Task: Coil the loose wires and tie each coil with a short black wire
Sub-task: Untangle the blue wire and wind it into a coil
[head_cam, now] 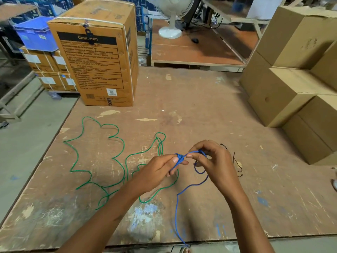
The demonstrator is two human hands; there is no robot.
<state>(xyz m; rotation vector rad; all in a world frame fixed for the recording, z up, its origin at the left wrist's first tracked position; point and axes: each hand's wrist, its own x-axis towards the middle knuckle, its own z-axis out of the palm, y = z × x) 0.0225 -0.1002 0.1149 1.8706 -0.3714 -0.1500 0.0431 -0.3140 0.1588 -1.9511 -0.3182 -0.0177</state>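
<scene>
Mid-coil, our left hand (160, 169) pinched the blue wire (176, 207) bundle, right hand (209, 161) fingers gripping the next loop; short black wire (237, 161) lay just right, likely needed after more winding.

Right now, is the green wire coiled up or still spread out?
Spread out. The green wire lies in loose, wandering loops across the table, untied, left of both hands.
</scene>
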